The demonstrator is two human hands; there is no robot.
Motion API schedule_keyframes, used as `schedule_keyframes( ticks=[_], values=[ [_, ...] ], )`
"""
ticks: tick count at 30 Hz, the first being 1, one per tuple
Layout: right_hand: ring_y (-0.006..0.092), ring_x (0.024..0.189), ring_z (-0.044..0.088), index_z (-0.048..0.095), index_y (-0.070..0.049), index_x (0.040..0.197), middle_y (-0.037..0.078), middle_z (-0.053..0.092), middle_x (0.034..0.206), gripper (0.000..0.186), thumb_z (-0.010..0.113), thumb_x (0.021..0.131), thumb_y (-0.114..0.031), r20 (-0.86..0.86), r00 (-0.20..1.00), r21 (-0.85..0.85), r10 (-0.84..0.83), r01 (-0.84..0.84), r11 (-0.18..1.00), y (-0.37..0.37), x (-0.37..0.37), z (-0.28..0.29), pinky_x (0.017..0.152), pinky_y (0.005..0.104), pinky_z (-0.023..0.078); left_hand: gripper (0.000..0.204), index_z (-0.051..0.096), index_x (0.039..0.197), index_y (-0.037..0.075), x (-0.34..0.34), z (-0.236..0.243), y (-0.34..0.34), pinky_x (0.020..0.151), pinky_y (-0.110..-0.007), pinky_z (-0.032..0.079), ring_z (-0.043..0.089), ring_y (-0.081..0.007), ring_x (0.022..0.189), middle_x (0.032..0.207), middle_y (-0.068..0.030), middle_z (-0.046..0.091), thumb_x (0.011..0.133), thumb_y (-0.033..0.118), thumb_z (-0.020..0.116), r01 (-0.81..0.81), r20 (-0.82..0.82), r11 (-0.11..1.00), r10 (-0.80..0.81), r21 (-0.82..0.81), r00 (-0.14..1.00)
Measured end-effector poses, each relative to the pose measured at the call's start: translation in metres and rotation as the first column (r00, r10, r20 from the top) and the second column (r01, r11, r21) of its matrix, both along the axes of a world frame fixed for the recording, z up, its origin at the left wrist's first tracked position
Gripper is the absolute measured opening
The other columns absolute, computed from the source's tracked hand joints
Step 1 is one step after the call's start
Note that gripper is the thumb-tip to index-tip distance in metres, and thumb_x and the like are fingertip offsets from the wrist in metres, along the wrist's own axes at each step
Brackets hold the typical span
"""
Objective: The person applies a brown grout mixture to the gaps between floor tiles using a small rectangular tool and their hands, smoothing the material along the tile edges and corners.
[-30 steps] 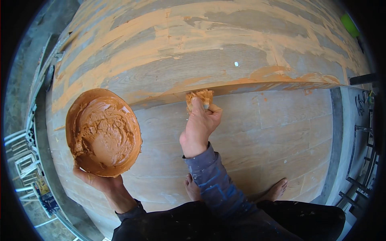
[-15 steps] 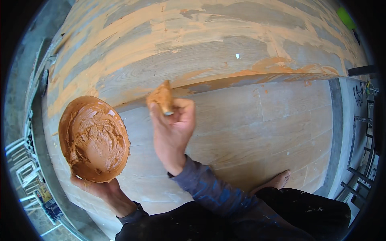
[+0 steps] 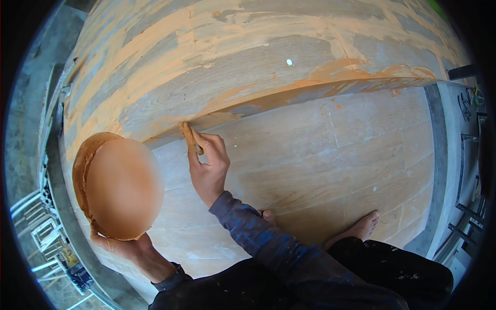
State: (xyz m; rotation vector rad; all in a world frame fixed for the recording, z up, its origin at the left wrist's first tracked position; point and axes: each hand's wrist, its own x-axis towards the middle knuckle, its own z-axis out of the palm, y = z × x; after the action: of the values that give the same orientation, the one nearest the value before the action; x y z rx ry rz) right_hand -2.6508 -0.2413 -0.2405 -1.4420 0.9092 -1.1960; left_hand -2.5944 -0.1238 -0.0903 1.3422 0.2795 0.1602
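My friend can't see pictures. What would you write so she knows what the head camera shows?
A person's right hand presses a small paste-covered scraper against a joint in the wood-look floor tiles, where orange paste is smeared across the tiles beyond. The left hand holds a round bowl of orange paste from below, and a bare foot rests on the clean tiles.
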Motion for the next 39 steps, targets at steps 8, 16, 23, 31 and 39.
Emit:
schedule_keyframes(
  ticks=[8, 16, 23, 31, 39],
  values=[
    [0.0263, 0.093, 0.061, 0.067, -0.001, 0.122, 0.013, 0.055, 0.115, 0.042, 0.071, 0.083, 0.013, 0.059, 0.876, 0.059, -0.479, 0.476, 0.877, -0.112, -0.079, 0.015, 0.082, 0.0363, 0.052, 0.053, 0.053, 0.144, 0.008, -0.039, 0.013, -0.034, 0.118, -0.052, 0.04, 0.048, -0.0292, 0.141, 0.151, -0.0106, 0.052, 0.104, 0.041, 0.042, 0.012, 0.017, 0.999, -0.011, -0.052, 1.0],
    [0.0288, 0.094, 0.059, 0.071, -0.005, 0.109, 0.012, 0.057, 0.104, 0.041, 0.076, 0.072, 0.013, -0.032, 0.996, -0.25, -0.079, 0.069, 0.966, -0.102, -0.118, -0.058, 0.077, 0.0381, 0.052, 0.057, 0.049, 0.147, 0.005, -0.091, -0.024, -0.088, 0.121, -0.051, 0.037, 0.048, -0.031, 0.14, 0.15, -0.0138, 0.051, 0.101, 0.039, 0.043, 0.052, 0.039, 0.999, -0.053, 0.006, 0.998],
    [0.0246, 0.092, 0.06, 0.071, -0.002, 0.115, 0.011, 0.059, 0.107, 0.047, 0.073, 0.072, 0.015, 0.103, 0.876, -0.129, -0.471, 0.481, 0.867, -0.194, -0.166, -0.11, 0.076, 0.0347, 0.052, 0.058, 0.053, 0.145, 0.007, -0.095, -0.104, -0.084, 0.115, -0.05, 0.044, 0.054, -0.0272, 0.134, 0.147, -0.0096, 0.056, 0.1, 0.043, 0.046, 0.1, 0.081, 0.991, -0.108, 0.087, 0.991],
    [0.0293, 0.098, 0.063, 0.072, 0.001, 0.114, 0.01, 0.064, 0.108, 0.044, 0.074, 0.072, 0.014, 0.105, 0.993, -0.129, 0.06, -0.046, 0.991, -0.127, -0.139, -0.136, 0.085, 0.0396, 0.054, 0.057, 0.053, 0.145, 0.007, -0.132, -0.112, -0.132, 0.113, -0.049, 0.047, 0.056, -0.0268, 0.133, 0.147, -0.009, 0.056, 0.101, 0.044, 0.046, 0.194, 0.056, 0.977, -0.2, 0.092, 0.978],
    [0.0276, 0.096, 0.052, 0.069, 0.004, 0.118, 0.014, 0.06, 0.102, 0.033, 0.066, 0.085, -0.002, -0.193, 0.972, -0.337, -0.133, 0.062, 0.94, -0.249, -0.242, -0.023, 0.087, 0.0375, 0.048, 0.058, 0.051, 0.145, 0.006, -0.135, -0.063, -0.162, 0.115, -0.051, 0.044, 0.054, -0.0292, 0.134, 0.146, -0.0124, 0.055, 0.099, 0.041, 0.049, 0.152, 0.129, 0.985, -0.162, 0.088, 0.978]
  ],
)
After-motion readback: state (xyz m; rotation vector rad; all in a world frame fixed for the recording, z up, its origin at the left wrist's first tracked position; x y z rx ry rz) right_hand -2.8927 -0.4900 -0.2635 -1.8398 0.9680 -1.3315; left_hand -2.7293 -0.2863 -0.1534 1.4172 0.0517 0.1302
